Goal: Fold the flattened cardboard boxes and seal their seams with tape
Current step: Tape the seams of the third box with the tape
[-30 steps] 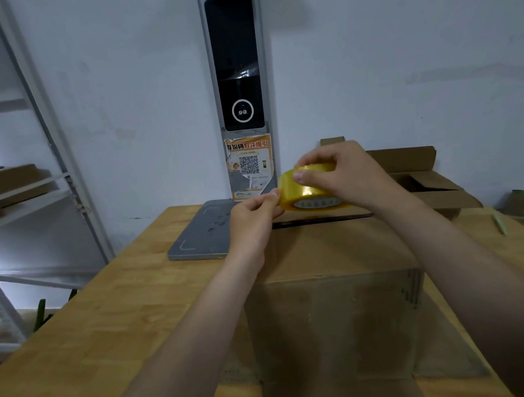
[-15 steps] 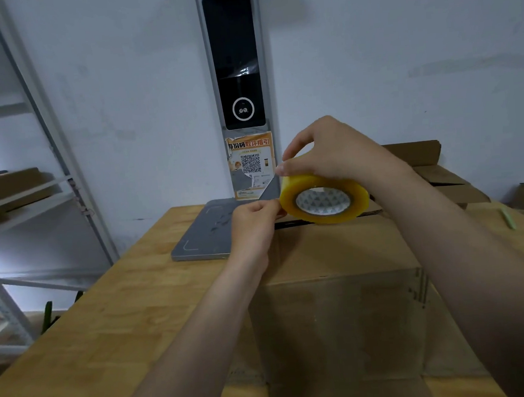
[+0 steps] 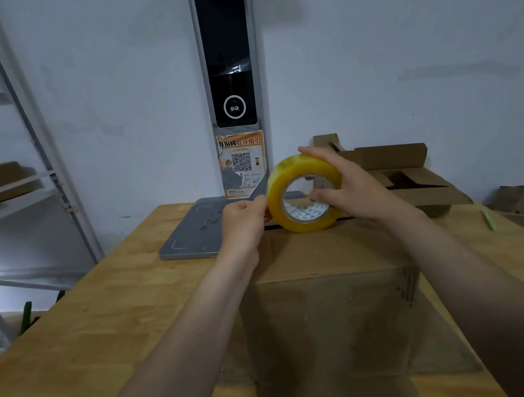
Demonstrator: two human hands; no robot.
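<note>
Tipped upright since a second ago, the yellow roll of clear packing tape [image 3: 296,167] now shows its hollow core to the camera, just above the far edge of the folded brown cardboard box [image 3: 330,252] on the light wooden table [image 3: 75,307]. The right hand [image 3: 352,188] grips the roll over its rim. The left hand [image 3: 243,221] pinches its left edge, probably the loose end, so drawing out a strip for the top seam looks next.

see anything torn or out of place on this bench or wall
The orange QR poster on the grey post is tatty: ragged edges, and its lower right corner is torn away. The tape roll and box look fine.
</note>
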